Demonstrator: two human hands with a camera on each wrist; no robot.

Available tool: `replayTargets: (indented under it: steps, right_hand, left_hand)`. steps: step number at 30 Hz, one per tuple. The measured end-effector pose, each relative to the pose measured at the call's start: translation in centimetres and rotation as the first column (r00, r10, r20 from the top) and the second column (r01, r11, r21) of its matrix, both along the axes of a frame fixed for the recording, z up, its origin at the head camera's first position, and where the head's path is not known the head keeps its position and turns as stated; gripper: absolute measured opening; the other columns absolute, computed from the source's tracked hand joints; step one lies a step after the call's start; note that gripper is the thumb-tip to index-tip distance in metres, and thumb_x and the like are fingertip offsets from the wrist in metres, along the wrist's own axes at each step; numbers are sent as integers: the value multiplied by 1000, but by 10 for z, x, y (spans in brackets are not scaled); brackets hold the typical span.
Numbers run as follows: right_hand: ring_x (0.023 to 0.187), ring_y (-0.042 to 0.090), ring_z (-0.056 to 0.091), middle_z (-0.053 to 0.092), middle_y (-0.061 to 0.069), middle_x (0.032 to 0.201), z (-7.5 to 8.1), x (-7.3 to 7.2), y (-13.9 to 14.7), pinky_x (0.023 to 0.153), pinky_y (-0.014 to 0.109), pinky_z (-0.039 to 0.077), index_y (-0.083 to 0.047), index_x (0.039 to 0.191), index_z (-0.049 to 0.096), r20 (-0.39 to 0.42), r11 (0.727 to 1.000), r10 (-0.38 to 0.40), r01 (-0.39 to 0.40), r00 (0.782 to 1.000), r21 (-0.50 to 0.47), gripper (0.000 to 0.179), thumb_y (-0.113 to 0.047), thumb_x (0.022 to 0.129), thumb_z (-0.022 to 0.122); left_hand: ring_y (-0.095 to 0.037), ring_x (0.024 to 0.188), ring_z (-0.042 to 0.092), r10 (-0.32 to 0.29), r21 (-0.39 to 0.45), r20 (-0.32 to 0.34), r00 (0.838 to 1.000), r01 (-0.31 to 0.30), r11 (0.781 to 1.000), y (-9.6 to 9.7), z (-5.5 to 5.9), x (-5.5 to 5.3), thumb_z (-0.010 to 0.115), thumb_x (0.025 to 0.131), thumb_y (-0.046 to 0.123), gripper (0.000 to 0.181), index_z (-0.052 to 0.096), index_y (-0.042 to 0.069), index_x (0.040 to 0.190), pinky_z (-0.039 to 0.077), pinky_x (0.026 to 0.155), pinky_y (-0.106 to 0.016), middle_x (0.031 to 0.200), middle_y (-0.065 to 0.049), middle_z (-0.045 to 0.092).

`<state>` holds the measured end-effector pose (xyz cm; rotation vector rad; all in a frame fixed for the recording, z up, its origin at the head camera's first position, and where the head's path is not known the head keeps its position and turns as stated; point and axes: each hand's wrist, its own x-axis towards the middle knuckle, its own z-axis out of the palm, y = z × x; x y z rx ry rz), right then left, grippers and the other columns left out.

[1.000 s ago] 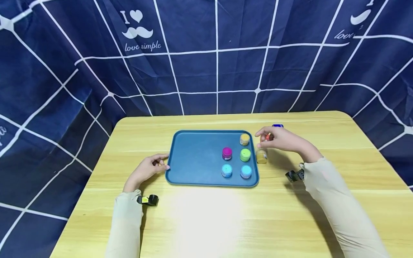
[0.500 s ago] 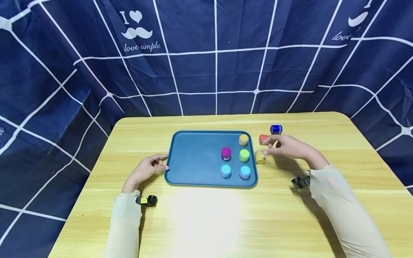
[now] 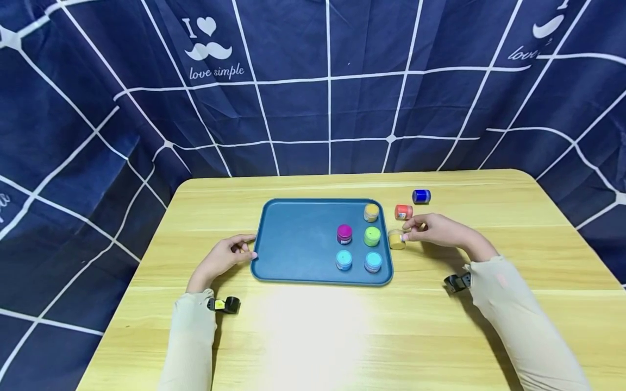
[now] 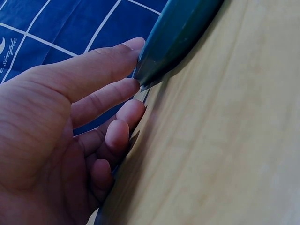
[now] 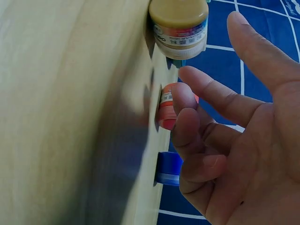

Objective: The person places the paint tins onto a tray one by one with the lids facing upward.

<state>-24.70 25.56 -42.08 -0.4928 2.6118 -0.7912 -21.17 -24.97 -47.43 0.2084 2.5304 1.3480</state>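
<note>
A blue tray [image 3: 298,239] lies on the table. My left hand [image 3: 222,259] touches its left edge with thumb and index fingertips; in the left wrist view the other fingers [image 4: 117,136] are loosely bent. My right hand [image 3: 437,231] is just right of a yellow paint jar [image 3: 397,239] lying on its side against the tray's right edge. In the right wrist view, the thumb and fingers are spread near this jar [image 5: 178,30], with nothing held. A red jar [image 3: 403,212] and a dark blue jar [image 3: 421,196] lie on their sides behind it.
Several upright jars stand in the tray's right half: an orange-yellow jar [image 3: 371,212], a purple jar [image 3: 344,234], a green jar [image 3: 372,236] and two light blue ones. A navy curtain [image 3: 293,108] hangs behind the wooden table [image 3: 430,336].
My right hand has moved from over the red jar toward me and slightly right, beside the yellow jar. The red and dark blue jars are now uncovered. My left hand keeps its place.
</note>
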Motion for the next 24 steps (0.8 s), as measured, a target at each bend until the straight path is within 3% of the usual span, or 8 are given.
replayTargets:
  steps: [8, 16, 24]
  right_hand:
    - [93, 17, 56, 68, 7, 104, -6, 1, -1, 88, 39, 45, -2, 114, 67, 18, 1000, 24, -25, 1000, 19, 40, -36, 93, 63]
    - [93, 18, 57, 68, 9, 105, -9, 0, -4, 88, 40, 46, 0, 112, 66, 15, 999, 35, -36, 999, 38, 42, -38, 94, 61]
    - [90, 18, 55, 67, 9, 104, -15, -3, -5, 85, 36, 45, 2, 113, 66, 33, 999, 30, -31, 999, 44, 44, -38, 94, 61]
  left_hand:
    - [-15, 73, 44, -1, -6, 3, 1000, 1, 1000, 2, 5, 3, 70, 89, 23, 55, 53, 4, 138, 37, 61, -21, 93, -6, 56]
    - [-16, 74, 44, -16, -18, 5, 1000, 16, 1000, 13, 31, 15, 66, 91, 12, 52, 50, -5, 137, 37, 62, -21, 92, -9, 56]
    - [-15, 74, 45, -8, -17, -15, 1000, 8, 1000, 1, 5, 3, 71, 89, 22, 55, 53, 3, 137, 37, 62, -21, 91, -6, 57]
